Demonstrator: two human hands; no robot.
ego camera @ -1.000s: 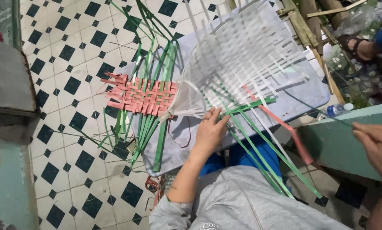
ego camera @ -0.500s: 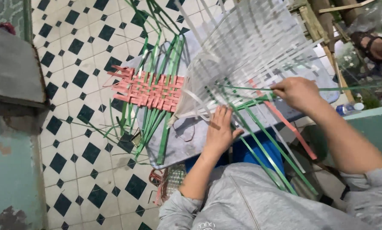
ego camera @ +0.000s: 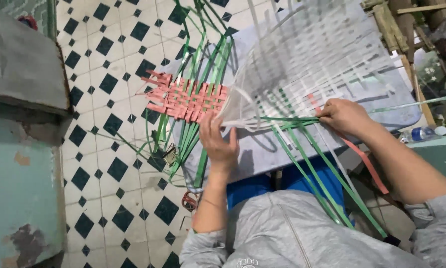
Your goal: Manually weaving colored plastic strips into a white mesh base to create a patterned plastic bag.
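While the left hand (ego camera: 218, 141) lies flat, fingers spread, pressing down where the pink woven patch (ego camera: 185, 99) meets the white woven panel (ego camera: 312, 64), the right hand (ego camera: 344, 116) is closed, pinching the end of a green strap (ego camera: 290, 120) that runs across the weave near the counter's front edge. Weave sits on a grey-blue counter (ego camera: 402, 111), pink patch hanging toward the left edge, white panel covering the middle and far side. Loose green strips (ego camera: 203, 54) fan off the left edge over the black-and-white tiled floor (ego camera: 109, 84). More green strips (ego camera: 327, 183) and one pink strip (ego camera: 369, 166) trail off the front edge toward the person's lap, grey sweatshirt (ego camera: 292, 233) below. Plastic bottle (ego camera: 421, 133) just beside the right front corner, on a teal ledge I think, hard to tell.

Judging the step: drawing the green strap crosswise through the white uprights. To do it well, keep the left palm flat and firm so the woven part does not shift or buckle; pull the strap level with the counter, not upward, so it seats tight against the row before it. Keep the strap flat, no twist, and check over-under order at each upright. Risk: a hard tug could slide the pink patch off the left edge or bunch the white strips.
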